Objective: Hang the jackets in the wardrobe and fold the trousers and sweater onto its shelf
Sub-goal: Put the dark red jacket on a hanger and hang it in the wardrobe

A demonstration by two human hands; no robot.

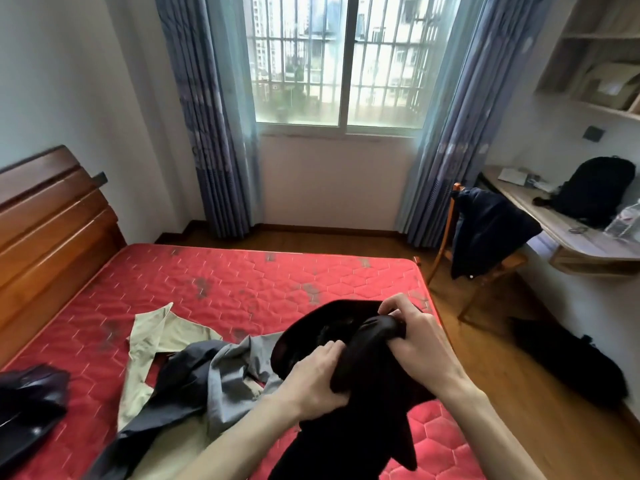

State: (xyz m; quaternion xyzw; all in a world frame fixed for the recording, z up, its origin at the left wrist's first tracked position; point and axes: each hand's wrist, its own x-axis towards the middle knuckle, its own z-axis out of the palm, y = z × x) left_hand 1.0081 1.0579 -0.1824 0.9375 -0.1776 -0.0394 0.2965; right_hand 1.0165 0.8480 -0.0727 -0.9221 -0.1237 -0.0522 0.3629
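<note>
A black garment [349, 431] hangs bunched above the bed's right side, gripped by both hands. My left hand [311, 382] clutches its lower fold and my right hand [412, 334] pinches its upper rolled edge. On the red mattress [242, 282] lie beige trousers [145, 344], and over them a grey garment [228, 372] with a darker grey one [180, 386]. A dark jacket [27, 400] lies at the mattress's left edge. Another dark blue jacket [485, 230] is draped over a wooden chair [446, 244]. No wardrobe is in view.
A wooden headboard [52, 230] stands at the left. A desk [561, 233] at the right carries a black backpack [595, 192]. A black bag [568, 362] lies on the wood floor beside the bed. A window with blue curtains [214, 133] is straight ahead.
</note>
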